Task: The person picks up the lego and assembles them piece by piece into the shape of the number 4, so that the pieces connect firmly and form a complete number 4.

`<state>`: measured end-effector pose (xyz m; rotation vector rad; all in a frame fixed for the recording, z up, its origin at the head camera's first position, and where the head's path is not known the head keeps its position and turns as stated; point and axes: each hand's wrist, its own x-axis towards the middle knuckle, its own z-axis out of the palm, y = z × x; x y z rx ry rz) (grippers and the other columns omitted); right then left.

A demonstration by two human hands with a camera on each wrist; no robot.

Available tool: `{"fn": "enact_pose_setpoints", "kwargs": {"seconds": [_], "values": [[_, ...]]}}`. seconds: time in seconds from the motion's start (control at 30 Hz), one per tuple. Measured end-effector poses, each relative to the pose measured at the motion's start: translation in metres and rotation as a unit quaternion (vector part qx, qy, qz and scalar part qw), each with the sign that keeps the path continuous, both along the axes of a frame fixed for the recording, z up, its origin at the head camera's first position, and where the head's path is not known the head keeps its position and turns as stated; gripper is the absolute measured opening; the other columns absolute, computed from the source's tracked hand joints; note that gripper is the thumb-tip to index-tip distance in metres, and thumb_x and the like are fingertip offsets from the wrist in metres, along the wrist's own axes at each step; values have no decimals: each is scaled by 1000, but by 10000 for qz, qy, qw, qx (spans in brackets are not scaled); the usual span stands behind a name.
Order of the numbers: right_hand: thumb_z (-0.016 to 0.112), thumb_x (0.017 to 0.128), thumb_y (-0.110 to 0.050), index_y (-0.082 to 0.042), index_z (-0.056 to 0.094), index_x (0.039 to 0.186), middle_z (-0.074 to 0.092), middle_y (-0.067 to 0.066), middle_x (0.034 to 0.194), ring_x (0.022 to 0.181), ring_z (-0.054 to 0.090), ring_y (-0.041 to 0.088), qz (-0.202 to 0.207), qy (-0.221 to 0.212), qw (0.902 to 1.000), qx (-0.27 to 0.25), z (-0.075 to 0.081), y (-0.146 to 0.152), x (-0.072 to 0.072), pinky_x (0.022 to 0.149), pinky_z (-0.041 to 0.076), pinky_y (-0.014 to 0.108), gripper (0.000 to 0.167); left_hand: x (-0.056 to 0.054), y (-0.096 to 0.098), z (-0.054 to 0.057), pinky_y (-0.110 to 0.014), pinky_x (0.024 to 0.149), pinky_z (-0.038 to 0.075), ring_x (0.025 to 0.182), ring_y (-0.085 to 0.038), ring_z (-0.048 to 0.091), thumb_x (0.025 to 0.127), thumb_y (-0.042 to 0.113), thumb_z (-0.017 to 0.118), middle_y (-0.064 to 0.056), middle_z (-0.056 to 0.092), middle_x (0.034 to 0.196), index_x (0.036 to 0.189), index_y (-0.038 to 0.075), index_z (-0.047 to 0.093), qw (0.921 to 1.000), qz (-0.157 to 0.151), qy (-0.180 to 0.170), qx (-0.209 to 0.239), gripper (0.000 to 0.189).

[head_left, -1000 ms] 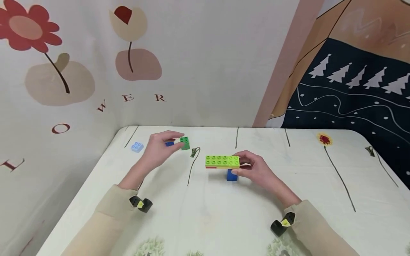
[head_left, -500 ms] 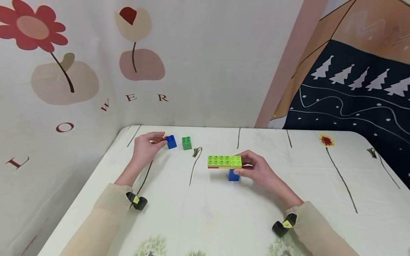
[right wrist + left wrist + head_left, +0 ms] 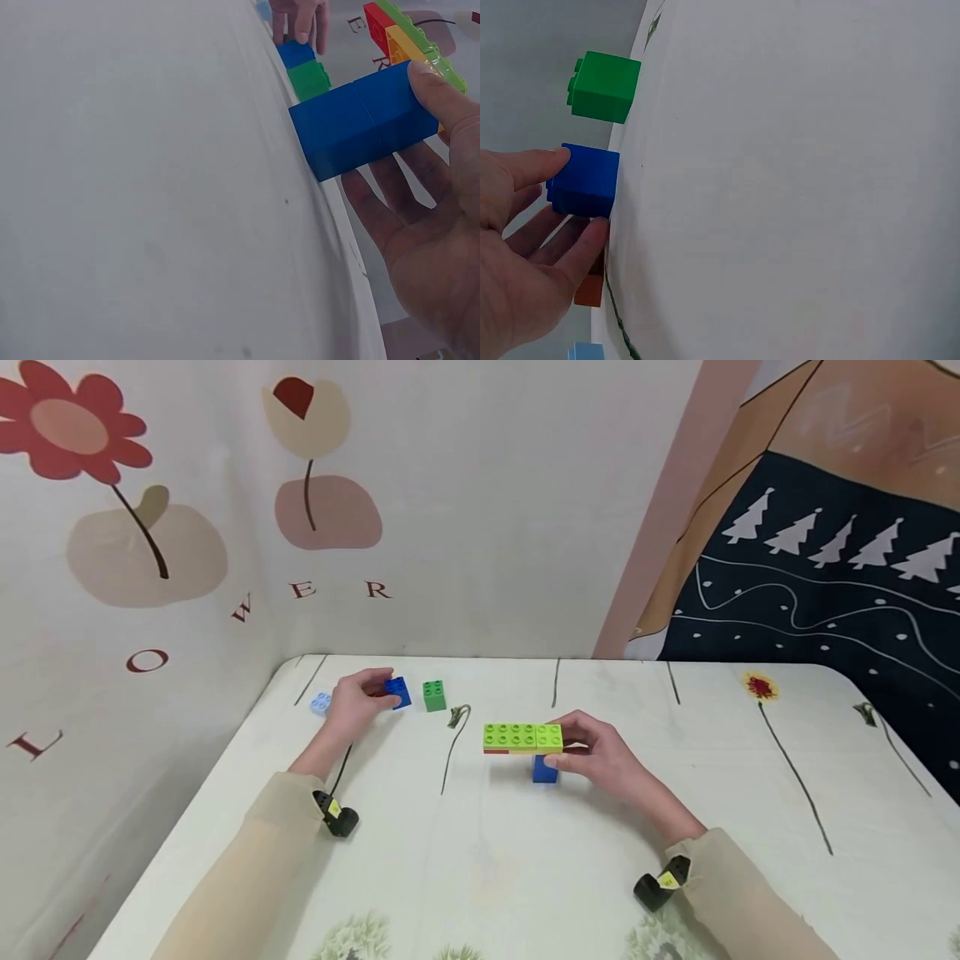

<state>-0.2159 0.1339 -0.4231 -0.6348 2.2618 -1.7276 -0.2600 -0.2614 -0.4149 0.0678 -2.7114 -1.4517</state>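
In the head view, the left hand (image 3: 351, 703) makes a narrow grip and pinches a dark blue brick (image 3: 398, 692), which is at its 3 o'clock. The green brick (image 3: 434, 696) stands near this one, also toward 3 o'clock. The right hand (image 3: 603, 758) holds a blue column (image 3: 544, 770); the lime-green top (image 3: 517, 737) extends toward 9 o'clock. In the left wrist view, the dark blue brick is between the digits, with an orange brick (image 3: 589, 291) at its 6 o'clock. In the right wrist view, the blue column is gripped, at 11 o'clock from the palm.
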Motion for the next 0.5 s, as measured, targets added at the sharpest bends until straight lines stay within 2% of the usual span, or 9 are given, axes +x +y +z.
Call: {"fn": "enact_pose_setpoints", "kwargs": {"seconds": [0.1,0.23,0.37,0.5], "values": [[78,90,-3,-2,60,127,68,16,124,110,66,30,-9,9,10000,6,-1,-1,-1,84,57,25,41,-2,1,-2,-48,104,49,127,-39,56,96,1,70,-27,58,138,145,-3,53,9999,-50,-34,-85,52],[78,90,-2,-1,60,127,68,16,124,108,66,29,18,82,10000,-14,-2,-1,-2,83,57,25,40,-2,2,-2,-48,102,50,123,-39,57,96,2,69,-26,59,136,142,-3,57,9999,36,-9,-140,47],[78,90,-2,-1,61,126,69,16,122,107,66,28,-4,45,10000,-39,-3,-1,-2,83,57,25,40,4,6,5,-47,102,51,122,-37,58,98,5,69,-24,60,135,141,-1,59,9998,149,82,-44,46],[78,89,-1,0,60,126,68,17,122,107,66,28,0,-10,10000,-99,-3,0,-2,83,57,25,40,10,10,15,-43,102,51,120,-36,59,98,8,70,-23,61,134,141,1,60,9998,92,175,14,45]]}}
